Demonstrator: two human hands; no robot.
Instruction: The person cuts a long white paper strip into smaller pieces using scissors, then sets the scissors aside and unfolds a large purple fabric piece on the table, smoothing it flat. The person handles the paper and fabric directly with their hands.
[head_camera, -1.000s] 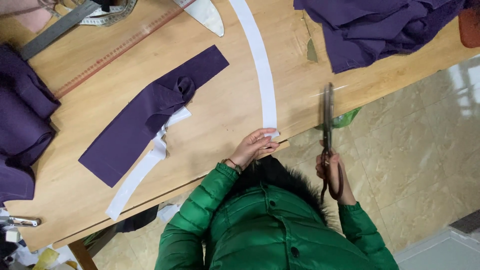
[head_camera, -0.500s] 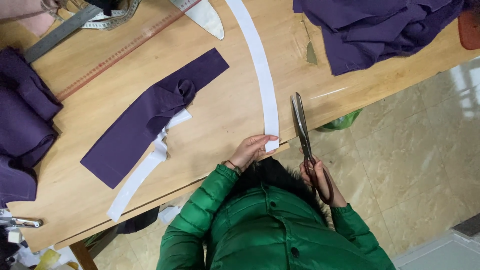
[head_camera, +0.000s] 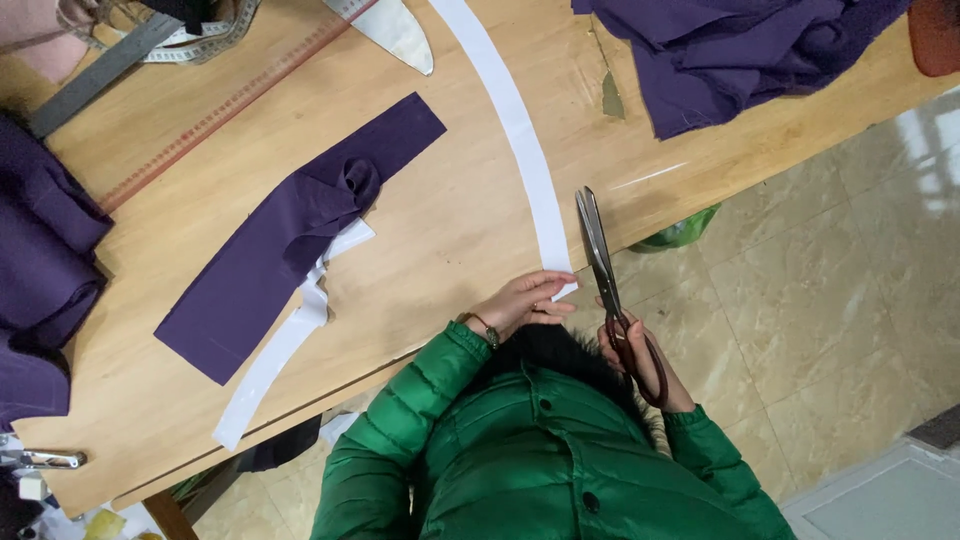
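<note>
My left hand pinches the near end of a long curved white strip that lies across the wooden table. My right hand grips the dark red handles of large scissors. Their blades are together and point away from me, just right of the strip's end at the table's edge. Both sleeves are green and padded.
A purple fabric strip lies left of centre over another white strip. Purple cloth piles sit at the far right and the left edge. A metal ruler, a tape measure and a wooden ruler lie at the back.
My right hand has swung the scissors left, from beyond the table's edge to right beside the white strip's end. My left hand has stayed on the strip.
</note>
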